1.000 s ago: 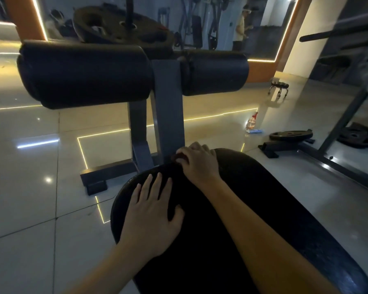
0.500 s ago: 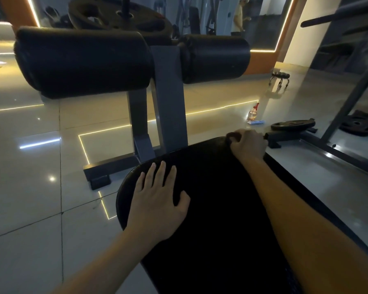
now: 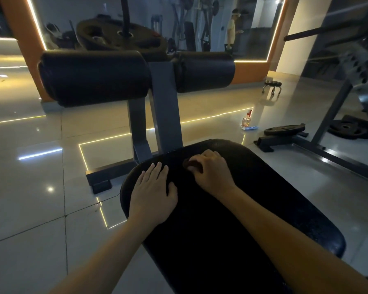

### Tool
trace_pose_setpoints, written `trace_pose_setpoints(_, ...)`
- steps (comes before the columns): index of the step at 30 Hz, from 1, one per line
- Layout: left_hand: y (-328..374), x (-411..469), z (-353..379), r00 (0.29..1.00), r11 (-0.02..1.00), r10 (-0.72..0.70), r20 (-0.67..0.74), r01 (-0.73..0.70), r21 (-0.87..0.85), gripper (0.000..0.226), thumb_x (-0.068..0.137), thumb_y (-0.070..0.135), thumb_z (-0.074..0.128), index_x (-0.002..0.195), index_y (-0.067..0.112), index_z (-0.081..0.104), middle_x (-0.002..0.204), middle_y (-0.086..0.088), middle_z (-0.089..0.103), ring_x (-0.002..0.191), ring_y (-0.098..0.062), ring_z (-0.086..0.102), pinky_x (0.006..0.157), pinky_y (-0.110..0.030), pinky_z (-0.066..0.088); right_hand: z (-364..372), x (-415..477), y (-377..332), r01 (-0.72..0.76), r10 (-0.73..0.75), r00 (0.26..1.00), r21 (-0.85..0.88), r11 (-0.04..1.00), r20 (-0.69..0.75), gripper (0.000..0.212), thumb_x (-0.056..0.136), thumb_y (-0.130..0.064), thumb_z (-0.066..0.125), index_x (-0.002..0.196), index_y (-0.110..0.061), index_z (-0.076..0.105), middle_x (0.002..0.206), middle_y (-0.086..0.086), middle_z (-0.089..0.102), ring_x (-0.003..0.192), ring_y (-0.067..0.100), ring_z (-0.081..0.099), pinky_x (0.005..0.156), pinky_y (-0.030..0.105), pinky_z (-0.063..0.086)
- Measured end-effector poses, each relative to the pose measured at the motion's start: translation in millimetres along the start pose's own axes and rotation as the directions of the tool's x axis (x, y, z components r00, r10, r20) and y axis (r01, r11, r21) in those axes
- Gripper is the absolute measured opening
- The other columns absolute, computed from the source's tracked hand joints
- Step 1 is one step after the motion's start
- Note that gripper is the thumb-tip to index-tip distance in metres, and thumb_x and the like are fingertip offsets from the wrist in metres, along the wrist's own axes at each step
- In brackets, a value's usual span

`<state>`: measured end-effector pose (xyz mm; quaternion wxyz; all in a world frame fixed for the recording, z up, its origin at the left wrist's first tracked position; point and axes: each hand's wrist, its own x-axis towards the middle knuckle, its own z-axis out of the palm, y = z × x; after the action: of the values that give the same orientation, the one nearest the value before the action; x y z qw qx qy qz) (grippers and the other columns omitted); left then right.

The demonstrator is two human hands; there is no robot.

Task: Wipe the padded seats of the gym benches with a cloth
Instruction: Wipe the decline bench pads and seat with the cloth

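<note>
**Wipe under way, far end of seat**

Your right hand [image 3: 210, 172] has its fingers curled over a small dark cloth [image 3: 191, 164], bunched and pressed onto the padded seat [image 3: 274, 198] near its far end. Your left hand [image 3: 152, 194] lies flat with straight fingers, holds nothing, and rests on the seat's left edge just beside the right. The pad is too dark to tell wiped from unwiped. My read: 1 seat mid-wipe, and the near stretch under your forearms likely remains. The spray bottle [image 3: 246, 120] stands on the floor, well apart.
</note>
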<state>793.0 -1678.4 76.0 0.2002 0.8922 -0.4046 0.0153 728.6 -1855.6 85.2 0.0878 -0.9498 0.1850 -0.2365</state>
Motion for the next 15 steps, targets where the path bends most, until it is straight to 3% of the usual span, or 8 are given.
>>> trace_pose_setpoints(6,2,-4,1,0.998,0.998,0.004,-0.070,-0.008,-0.061,0.058,0.102,0.042,0.032,0.154,0.020,0.024,0.163,0.002,0.016,0.151,-0.010,0.006,0.124,-0.031,0.003,7,47,-4,-0.271,0.271,0.962,-0.017,0.962,-0.030,0.027,0.098,-0.030,0.056,0.117,-0.014,0.066,0.115,0.011,0.057,0.110,0.028,0.053,0.095,0.043,0.047)
trace_pose_setpoints(15,2,1,7,0.990,0.992,-0.047,-0.132,0.032,-0.119,0.063,0.099,0.043,0.040,0.154,0.020,0.022,0.162,0.002,0.019,0.150,-0.011,0.010,0.120,-0.029,0.003,25,87,-27,-0.293,0.289,0.951,0.022,0.956,0.111,0.027,0.096,-0.031,0.059,0.117,-0.014,0.065,0.115,0.007,0.060,0.110,0.024,0.054,0.096,0.038,0.046)
